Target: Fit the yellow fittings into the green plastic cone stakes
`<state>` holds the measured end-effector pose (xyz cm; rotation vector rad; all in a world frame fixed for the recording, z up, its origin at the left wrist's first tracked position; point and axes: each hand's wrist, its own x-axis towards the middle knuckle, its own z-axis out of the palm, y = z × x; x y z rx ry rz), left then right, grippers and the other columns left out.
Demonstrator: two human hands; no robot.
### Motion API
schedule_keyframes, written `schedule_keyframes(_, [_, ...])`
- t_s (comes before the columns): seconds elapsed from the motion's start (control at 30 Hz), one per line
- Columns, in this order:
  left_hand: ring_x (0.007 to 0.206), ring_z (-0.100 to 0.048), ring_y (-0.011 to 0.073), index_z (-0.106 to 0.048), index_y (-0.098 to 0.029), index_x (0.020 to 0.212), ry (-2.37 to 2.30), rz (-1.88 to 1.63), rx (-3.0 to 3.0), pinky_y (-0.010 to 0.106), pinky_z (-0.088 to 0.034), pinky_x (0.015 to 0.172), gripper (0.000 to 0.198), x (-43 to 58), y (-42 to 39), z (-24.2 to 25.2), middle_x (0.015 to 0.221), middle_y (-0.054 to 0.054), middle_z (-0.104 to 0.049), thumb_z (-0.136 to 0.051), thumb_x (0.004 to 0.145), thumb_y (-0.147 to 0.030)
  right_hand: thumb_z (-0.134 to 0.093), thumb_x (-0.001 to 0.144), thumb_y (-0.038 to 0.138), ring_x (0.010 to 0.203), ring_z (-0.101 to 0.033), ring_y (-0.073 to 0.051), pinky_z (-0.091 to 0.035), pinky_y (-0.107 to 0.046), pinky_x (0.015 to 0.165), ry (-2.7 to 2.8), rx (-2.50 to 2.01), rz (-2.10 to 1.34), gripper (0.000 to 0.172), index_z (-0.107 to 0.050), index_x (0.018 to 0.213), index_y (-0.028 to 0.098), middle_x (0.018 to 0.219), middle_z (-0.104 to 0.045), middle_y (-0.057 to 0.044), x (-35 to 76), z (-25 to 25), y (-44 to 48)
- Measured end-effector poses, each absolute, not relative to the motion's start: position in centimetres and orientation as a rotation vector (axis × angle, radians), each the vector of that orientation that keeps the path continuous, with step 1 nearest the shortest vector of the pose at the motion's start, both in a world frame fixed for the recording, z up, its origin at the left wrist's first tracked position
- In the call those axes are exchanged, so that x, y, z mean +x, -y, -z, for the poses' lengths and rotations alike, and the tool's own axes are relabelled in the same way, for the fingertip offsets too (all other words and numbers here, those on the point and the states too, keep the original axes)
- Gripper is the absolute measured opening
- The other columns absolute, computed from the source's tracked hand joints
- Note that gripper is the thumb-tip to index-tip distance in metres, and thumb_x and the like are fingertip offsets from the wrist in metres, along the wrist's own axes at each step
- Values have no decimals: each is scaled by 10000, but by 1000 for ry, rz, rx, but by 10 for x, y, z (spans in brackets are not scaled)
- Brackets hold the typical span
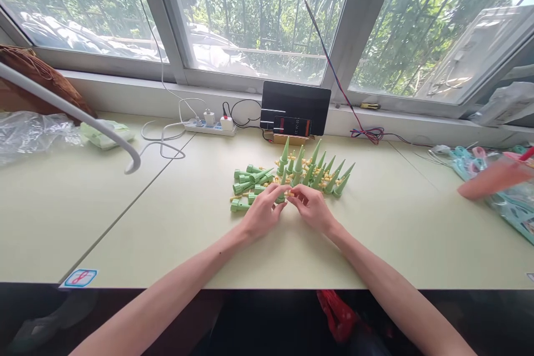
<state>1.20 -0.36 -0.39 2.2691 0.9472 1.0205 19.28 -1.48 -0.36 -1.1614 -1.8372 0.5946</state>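
Observation:
Both my hands meet at the middle of the pale green table [187, 233]. My left hand [262, 210] and my right hand [311, 206] have their fingers pinched together around a small green part [282, 198] with a yellow bit between them. Just beyond the fingertips stands a cluster of upright green cone-shaped spikes [317, 172] with small yellow pieces among them. To the left of those, several more green spikes [248, 181] lie on their sides.
A black tablet [295, 105] and a phone [292, 125] stand at the back by the window sill. A power strip [211, 125] with white cables lies left of them. A plastic bag [29, 133] sits far left. Another person's arm [494, 179] reaches over coloured items at the right.

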Motion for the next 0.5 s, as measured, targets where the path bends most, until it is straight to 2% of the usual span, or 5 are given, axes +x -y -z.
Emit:
schedule_keyframes(0.3, [963, -623, 186, -544, -284, 1270, -959, -986, 2291, 303, -557, 765, 439, 11, 4, 4, 1135, 54, -594, -530, 874, -95, -552, 907, 340, 595, -467, -131, -366, -253, 563, 1850, -1151, -625, 202, -569, 779, 185, 674, -566, 1, 196, 8, 13])
schedule_keyframes(0.5, [960, -624, 177, -546, -285, 1269, -944, -987, 2286, 286, -558, 754, 433, 11, 4, 5, 1143, 48, -596, -541, 878, -100, -510, 928, 355, 558, -414, -123, -327, -251, 547, 1873, -1162, -615, 253, -562, 748, 185, 625, -504, 16, 196, 7, 14])
